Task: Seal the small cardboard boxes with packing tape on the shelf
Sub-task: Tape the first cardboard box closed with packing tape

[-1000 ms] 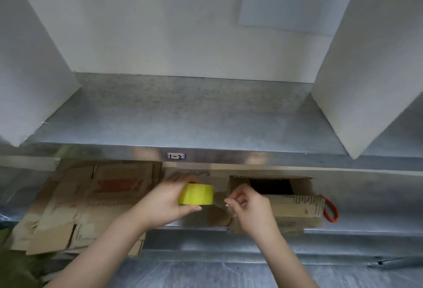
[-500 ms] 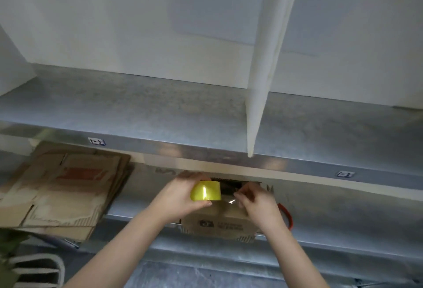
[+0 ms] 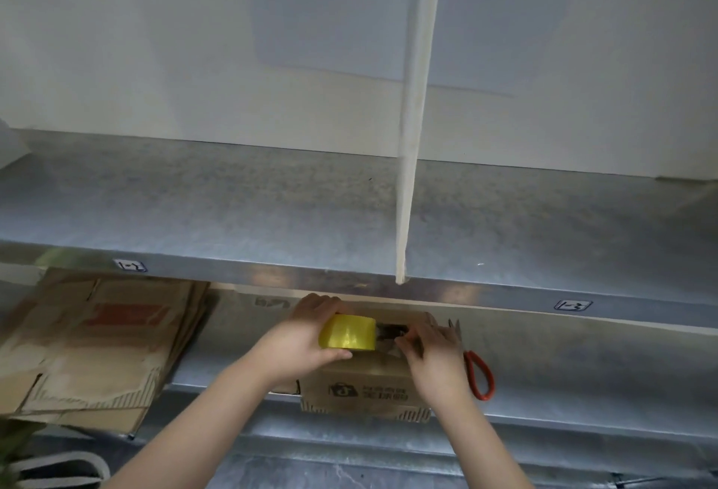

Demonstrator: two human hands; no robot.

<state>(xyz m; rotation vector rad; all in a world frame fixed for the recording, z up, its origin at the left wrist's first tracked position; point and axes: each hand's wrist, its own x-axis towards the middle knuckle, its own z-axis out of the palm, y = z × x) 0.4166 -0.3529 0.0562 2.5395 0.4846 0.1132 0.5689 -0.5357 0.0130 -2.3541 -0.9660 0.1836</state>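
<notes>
A small cardboard box [image 3: 365,391] with a printed logo stands at the front edge of the lower metal shelf [image 3: 582,380]. My left hand [image 3: 299,345] grips a yellow roll of packing tape [image 3: 347,333] just above the box top. My right hand [image 3: 431,352] pinches the tape's free end right of the roll, over the box's top opening. The box's top flaps are mostly hidden behind both hands.
Red-handled scissors [image 3: 480,376] lie on the lower shelf right of the box. A stack of flattened cartons [image 3: 101,341] fills the shelf's left side. The upper metal shelf [image 3: 272,216] overhangs closely, split by a white divider [image 3: 412,139].
The camera swung right and up, so the box now sits centred. Both hands stayed together over the box top with the roll; the right hand shifted slightly along the tape end.
</notes>
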